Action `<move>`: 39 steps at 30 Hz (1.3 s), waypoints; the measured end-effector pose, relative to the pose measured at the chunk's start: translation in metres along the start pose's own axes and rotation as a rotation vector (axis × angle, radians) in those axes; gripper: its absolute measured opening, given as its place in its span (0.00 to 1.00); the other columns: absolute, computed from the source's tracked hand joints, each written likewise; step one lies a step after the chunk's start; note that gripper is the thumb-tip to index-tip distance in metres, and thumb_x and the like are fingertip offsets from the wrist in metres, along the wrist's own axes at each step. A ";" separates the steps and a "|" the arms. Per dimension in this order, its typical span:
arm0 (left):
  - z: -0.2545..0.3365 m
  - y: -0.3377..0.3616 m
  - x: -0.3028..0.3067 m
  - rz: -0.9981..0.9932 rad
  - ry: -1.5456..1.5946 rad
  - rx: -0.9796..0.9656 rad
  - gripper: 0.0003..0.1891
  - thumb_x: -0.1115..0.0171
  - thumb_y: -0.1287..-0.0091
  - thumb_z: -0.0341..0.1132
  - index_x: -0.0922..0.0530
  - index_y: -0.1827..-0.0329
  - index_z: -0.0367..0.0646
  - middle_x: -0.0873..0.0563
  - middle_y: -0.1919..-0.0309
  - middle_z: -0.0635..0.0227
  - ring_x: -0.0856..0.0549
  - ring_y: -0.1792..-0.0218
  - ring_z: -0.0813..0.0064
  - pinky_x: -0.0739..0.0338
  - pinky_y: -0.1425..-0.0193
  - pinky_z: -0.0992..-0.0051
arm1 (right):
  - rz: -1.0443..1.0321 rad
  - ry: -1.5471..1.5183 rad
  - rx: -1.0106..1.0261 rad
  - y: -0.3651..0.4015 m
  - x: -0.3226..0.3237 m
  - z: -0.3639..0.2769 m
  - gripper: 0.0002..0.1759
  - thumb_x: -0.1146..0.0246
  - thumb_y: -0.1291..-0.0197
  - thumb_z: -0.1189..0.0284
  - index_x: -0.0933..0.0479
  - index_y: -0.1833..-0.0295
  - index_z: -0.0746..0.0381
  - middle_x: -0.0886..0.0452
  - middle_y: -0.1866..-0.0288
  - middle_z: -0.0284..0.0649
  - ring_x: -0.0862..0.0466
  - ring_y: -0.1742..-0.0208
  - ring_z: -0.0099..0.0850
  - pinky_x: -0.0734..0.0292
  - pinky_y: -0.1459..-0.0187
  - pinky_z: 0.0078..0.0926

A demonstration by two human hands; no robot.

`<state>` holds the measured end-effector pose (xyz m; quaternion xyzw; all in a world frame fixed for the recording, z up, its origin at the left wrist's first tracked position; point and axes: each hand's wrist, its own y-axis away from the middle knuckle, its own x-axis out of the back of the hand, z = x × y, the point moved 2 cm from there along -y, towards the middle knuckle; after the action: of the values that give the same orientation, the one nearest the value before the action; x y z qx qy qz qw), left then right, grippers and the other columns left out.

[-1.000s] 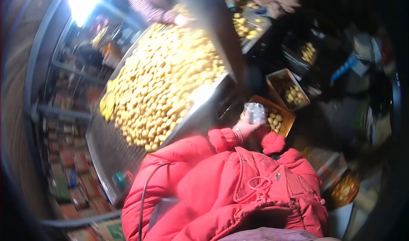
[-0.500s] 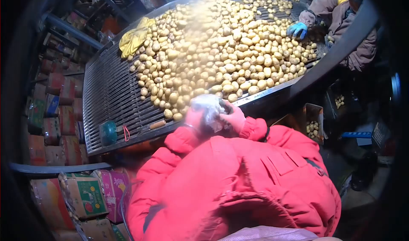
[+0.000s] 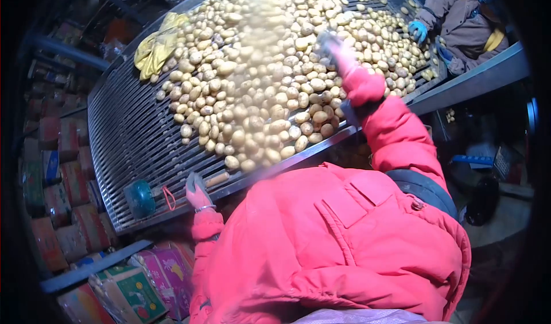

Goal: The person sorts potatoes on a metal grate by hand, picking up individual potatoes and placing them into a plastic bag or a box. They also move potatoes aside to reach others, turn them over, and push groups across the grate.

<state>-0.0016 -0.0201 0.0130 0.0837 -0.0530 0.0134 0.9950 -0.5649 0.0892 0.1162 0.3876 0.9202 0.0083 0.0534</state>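
The fingers (image 3: 194,180) of the left hand (image 3: 198,195) are extending slightly apart over the near edge of the slatted metal table (image 3: 123,135), toward its near left corner, and are lying just beside a tan cylindrical handle (image 3: 217,179). The right hand (image 3: 338,53) is reaching far over the pale yellow, rounded potatoes (image 3: 227,67); its fingers are blurring, so whether they are gripping anything cannot be told. A moment earlier, both hands were meeting at the near edge around a crumpled clear plastic bundle; now they are working well apart. The potatoes are still covering the table's middle and right, spreading up to the near edge. Near the left corner, a teal round object (image 3: 139,199) is sitting beside a thin red loop (image 3: 169,198). By the right edge, a co-worker's blue-gloved hand (image 3: 418,31) is now resting nearer the sleeve side of the potatoes, and a crumpled yellow cloth (image 3: 156,49) is lying along the left edge.
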 end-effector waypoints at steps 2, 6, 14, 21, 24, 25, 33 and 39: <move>-0.025 0.003 0.008 0.001 -0.269 -0.150 0.19 0.42 0.31 0.34 0.27 0.38 0.37 0.20 0.45 0.57 0.19 0.48 0.65 0.24 0.43 0.69 | -0.133 0.107 -0.026 0.035 -0.008 0.078 0.25 0.37 0.37 0.61 0.27 0.36 0.58 0.18 0.50 0.36 0.17 0.59 0.22 0.21 0.64 0.20; 0.000 0.027 -0.025 -0.112 -1.108 -0.369 0.22 0.42 0.32 0.38 0.28 0.37 0.39 0.22 0.42 0.53 0.22 0.43 0.58 0.27 0.39 0.60 | 0.081 0.546 0.059 0.064 -0.003 0.102 0.30 0.32 0.42 0.63 0.28 0.35 0.59 0.20 0.46 0.42 0.20 0.46 0.31 0.23 0.46 0.29; 0.016 0.040 -0.087 -0.077 -1.391 -0.141 0.24 0.43 0.34 0.47 0.26 0.39 0.42 0.21 0.44 0.55 0.23 0.43 0.55 0.32 0.38 0.59 | 0.752 1.402 -0.405 0.002 0.148 0.098 0.57 0.42 0.50 0.33 0.53 0.22 0.53 0.46 0.27 0.61 0.42 0.29 0.57 0.53 0.31 0.62; 0.002 0.033 -0.080 -0.086 -1.286 -0.247 0.17 0.44 0.33 0.41 0.20 0.47 0.41 0.16 0.52 0.57 0.22 0.47 0.56 0.30 0.40 0.60 | 0.703 1.376 -0.506 -0.052 0.193 0.086 0.54 0.43 0.49 0.33 0.51 0.23 0.52 0.46 0.26 0.58 0.41 0.29 0.54 0.54 0.32 0.61; 0.019 0.046 -0.095 -0.041 -1.298 -0.234 0.16 0.44 0.33 0.40 0.20 0.47 0.41 0.16 0.52 0.57 0.21 0.47 0.56 0.30 0.40 0.60 | 0.614 1.383 -0.508 -0.072 0.217 0.080 0.55 0.41 0.51 0.33 0.51 0.23 0.50 0.47 0.25 0.56 0.42 0.28 0.53 0.50 0.33 0.62; 0.028 0.051 -0.103 -0.026 -1.282 -0.235 0.15 0.43 0.33 0.38 0.20 0.48 0.41 0.16 0.52 0.57 0.21 0.48 0.56 0.30 0.40 0.61 | 0.602 1.349 -0.499 -0.081 0.228 0.085 0.57 0.40 0.52 0.33 0.51 0.23 0.48 0.48 0.25 0.54 0.43 0.27 0.54 0.46 0.34 0.62; 0.008 0.045 -0.093 0.059 -1.293 -0.238 0.14 0.42 0.38 0.32 0.19 0.50 0.40 0.16 0.54 0.58 0.21 0.48 0.55 0.29 0.42 0.60 | 0.410 1.310 -0.330 -0.150 0.298 0.098 0.55 0.41 0.47 0.36 0.53 0.23 0.54 0.46 0.26 0.57 0.40 0.31 0.64 0.41 0.33 0.57; 0.019 0.048 -0.109 0.094 -1.358 -0.233 0.14 0.42 0.38 0.33 0.19 0.50 0.40 0.16 0.54 0.57 0.21 0.48 0.56 0.29 0.42 0.60 | 0.443 1.305 -0.340 -0.202 0.322 0.101 0.54 0.39 0.47 0.38 0.52 0.24 0.57 0.44 0.28 0.57 0.37 0.34 0.65 0.38 0.35 0.57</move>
<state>-0.1137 0.0223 0.0277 -0.0363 -0.6690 -0.0045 0.7424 -0.9211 0.1753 -0.0255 0.4678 0.6498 0.3931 -0.4520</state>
